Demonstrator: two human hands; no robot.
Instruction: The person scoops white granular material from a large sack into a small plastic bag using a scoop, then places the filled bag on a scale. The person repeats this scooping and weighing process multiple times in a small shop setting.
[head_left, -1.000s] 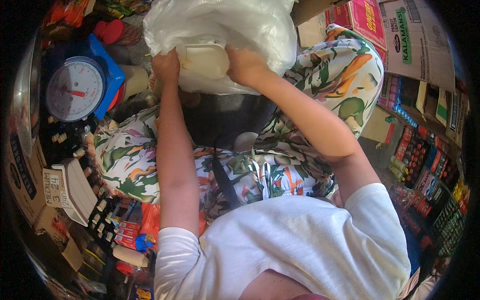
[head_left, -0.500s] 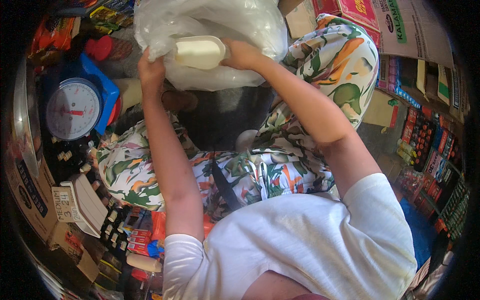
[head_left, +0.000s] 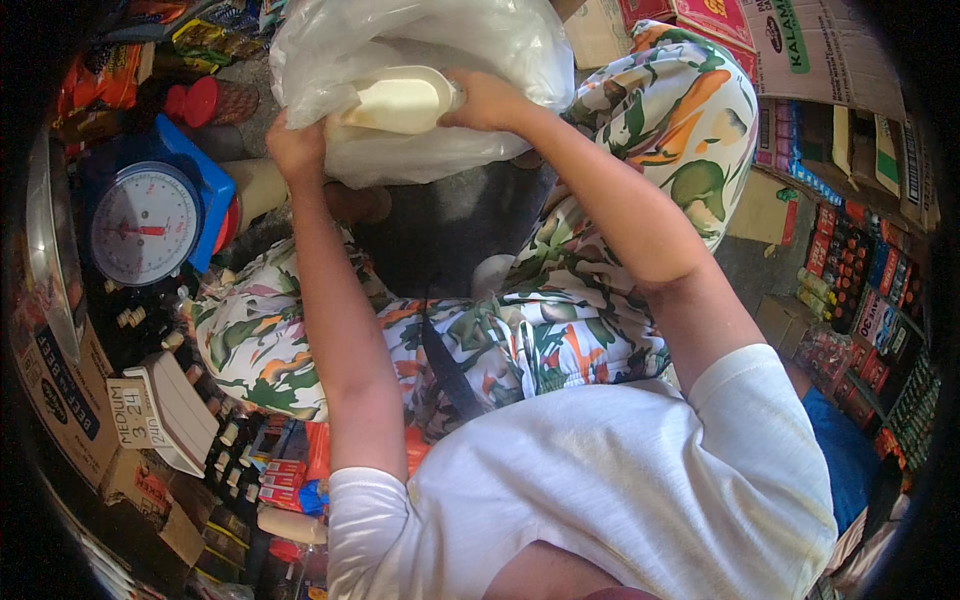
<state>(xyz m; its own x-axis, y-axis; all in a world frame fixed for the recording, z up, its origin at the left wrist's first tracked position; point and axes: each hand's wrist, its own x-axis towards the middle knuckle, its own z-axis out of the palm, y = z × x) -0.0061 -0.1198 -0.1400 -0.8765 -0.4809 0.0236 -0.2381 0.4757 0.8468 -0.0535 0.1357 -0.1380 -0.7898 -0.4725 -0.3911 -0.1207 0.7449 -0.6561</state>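
My right hand (head_left: 488,100) is closed round the handle end of a cream plastic scoop (head_left: 405,98). The scoop lies tilted at the mouth of a large translucent plastic bag (head_left: 520,45), its lip pointing to my left hand. Something pale shows in it, too bright to make out. My left hand (head_left: 296,150) pinches clear plastic (head_left: 322,102) beside the scoop's lip. Whether that is a separate small bag or an edge of the large one, I cannot tell.
At left stands a blue dial scale (head_left: 148,222), with a red-lidded jar (head_left: 203,102) beyond it. Dark bottles (head_left: 232,440) and a tray with a handwritten card (head_left: 170,415) are at lower left. Boxes and packed goods (head_left: 870,290) line the right side.
My left hand has shifted slightly left and nearer to me, drawing the clear plastic along. The scoop and right hand have moved a little farther away. The scale's needle has turned slightly.
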